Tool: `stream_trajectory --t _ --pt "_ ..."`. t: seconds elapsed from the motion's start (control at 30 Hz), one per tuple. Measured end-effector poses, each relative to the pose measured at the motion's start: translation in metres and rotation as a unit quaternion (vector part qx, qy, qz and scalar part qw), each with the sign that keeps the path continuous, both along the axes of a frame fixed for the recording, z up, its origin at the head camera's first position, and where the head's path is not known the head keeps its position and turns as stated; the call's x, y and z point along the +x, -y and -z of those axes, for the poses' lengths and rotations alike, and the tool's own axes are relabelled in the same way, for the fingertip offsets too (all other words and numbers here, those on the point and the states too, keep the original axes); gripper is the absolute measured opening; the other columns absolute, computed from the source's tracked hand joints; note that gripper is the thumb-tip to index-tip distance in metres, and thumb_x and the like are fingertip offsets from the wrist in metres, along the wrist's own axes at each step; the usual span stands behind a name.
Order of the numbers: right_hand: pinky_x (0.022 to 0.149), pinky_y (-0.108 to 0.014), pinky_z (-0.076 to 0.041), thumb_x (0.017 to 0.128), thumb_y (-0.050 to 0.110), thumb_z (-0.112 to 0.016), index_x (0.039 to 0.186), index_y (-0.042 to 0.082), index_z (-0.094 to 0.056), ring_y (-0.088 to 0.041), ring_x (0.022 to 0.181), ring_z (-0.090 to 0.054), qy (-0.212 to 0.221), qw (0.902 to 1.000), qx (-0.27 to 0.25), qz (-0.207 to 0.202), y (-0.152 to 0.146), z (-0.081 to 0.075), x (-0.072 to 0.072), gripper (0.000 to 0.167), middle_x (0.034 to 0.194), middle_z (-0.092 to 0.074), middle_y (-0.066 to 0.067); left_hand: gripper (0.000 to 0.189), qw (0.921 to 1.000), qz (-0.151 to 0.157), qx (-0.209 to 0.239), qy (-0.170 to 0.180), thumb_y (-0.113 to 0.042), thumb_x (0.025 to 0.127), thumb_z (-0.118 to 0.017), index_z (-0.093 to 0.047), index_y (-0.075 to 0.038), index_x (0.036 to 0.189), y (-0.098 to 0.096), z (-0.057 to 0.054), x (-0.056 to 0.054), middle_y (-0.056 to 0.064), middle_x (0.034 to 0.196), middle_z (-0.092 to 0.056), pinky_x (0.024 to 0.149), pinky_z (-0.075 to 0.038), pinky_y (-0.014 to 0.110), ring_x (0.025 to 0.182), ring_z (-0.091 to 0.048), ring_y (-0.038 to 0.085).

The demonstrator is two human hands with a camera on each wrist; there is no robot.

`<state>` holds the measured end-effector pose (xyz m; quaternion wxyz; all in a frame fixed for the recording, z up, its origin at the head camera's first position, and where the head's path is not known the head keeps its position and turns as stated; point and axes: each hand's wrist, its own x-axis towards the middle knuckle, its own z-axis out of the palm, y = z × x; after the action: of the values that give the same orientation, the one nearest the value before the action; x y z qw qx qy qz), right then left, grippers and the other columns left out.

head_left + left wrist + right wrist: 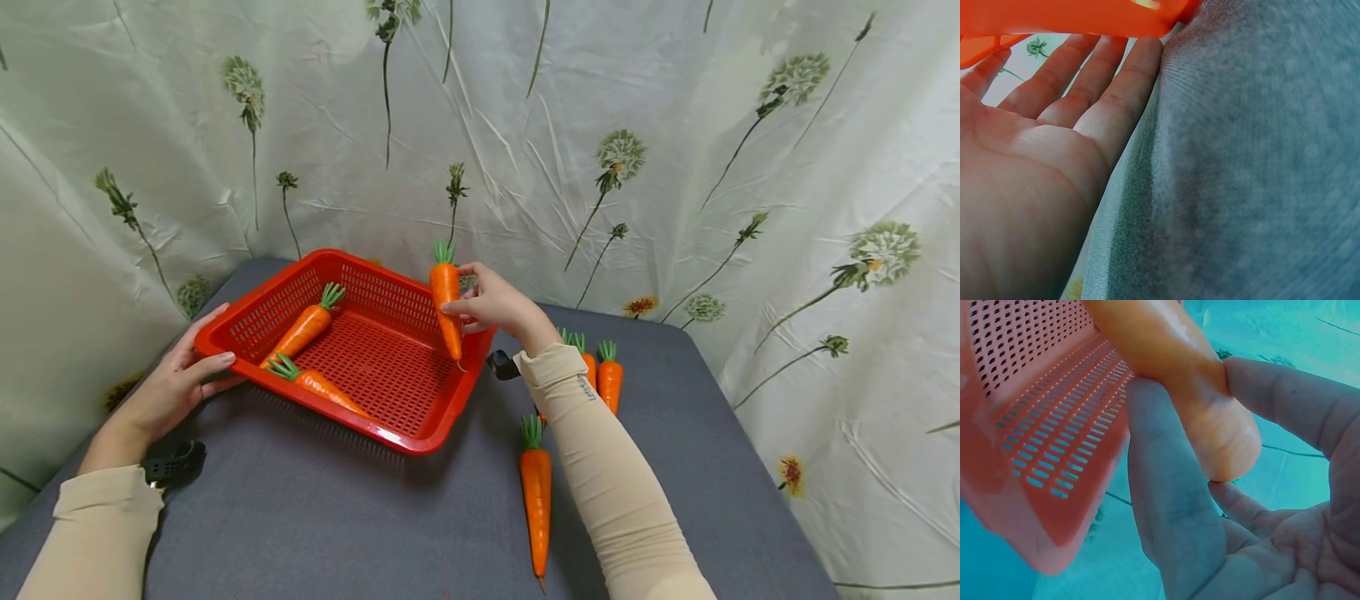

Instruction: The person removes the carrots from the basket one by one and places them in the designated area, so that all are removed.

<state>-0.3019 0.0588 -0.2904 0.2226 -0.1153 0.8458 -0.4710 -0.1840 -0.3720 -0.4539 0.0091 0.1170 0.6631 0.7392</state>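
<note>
A carrot [447,310] with green tops hangs tip down over the right end of the red basket [420,437]. My right hand [495,304] pinches it between thumb and fingers; the right wrist view shows the thumb on one side of the carrot [1172,369]. Inside the basket, two carrots lie at the left, one by the far wall [303,329] and one by the near wall [330,389]. My left hand [168,387] rests against the basket's left corner from outside. In the left wrist view its straight fingers [1113,103] touch the basket's edge.
Right of the basket, several carrots [610,379] lie grouped, partly hidden by the right sleeve [600,450]. Another carrot [536,500] lies nearer on the grey tabletop [337,525]. A flower-patterned curtain [525,125] hangs behind the table.
</note>
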Motion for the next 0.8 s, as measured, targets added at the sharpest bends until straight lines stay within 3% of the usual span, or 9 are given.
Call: stream_trajectory --t 0.27,0.6,0.8 --pt "0.099 -0.050 -0.063 0.102 0.012 -0.074 0.162 0.015 -0.031 -0.029 0.105 -0.071 0.015 0.9993 -0.032 0.012 -0.018 0.003 0.006 0.073 0.122 -0.060 -0.018 0.078 0.9999 -0.007 -0.007 0.005 -0.005 0.112 -0.046 -0.006 -0.029 0.175 -0.001 0.000 0.000 -0.004 0.163 -0.032 0.089 -0.061 0.020 0.126 -0.058 -0.008" --pt "0.098 -0.049 -0.063 0.103 0.016 -0.073 0.163 0.017 -0.032 -0.027 0.104 -0.071 -0.011 0.9996 -0.022 0.012 -0.042 -0.004 0.021 0.073 0.124 -0.062 -0.017 0.078 1.0000 0.003 0.008 -0.004 -0.003 0.111 -0.045 -0.007 -0.027 0.175 0.001 0.001 -0.001 -0.007 0.160 -0.036 0.089 -0.062 0.021 0.126 -0.060 -0.007" --pt "0.098 -0.051 -0.063 0.103 0.014 -0.073 0.164 0.017 -0.031 -0.027 0.102 -0.071 -0.004 0.9992 -0.035 0.021 -0.057 0.000 0.028 0.074 0.122 -0.060 -0.017 0.078 1.0000 0.003 0.003 -0.002 -0.004 0.112 -0.045 -0.005 -0.028 0.175 0.000 0.001 0.000 -0.005 0.162 -0.034 0.089 -0.061 0.019 0.126 -0.060 -0.008"
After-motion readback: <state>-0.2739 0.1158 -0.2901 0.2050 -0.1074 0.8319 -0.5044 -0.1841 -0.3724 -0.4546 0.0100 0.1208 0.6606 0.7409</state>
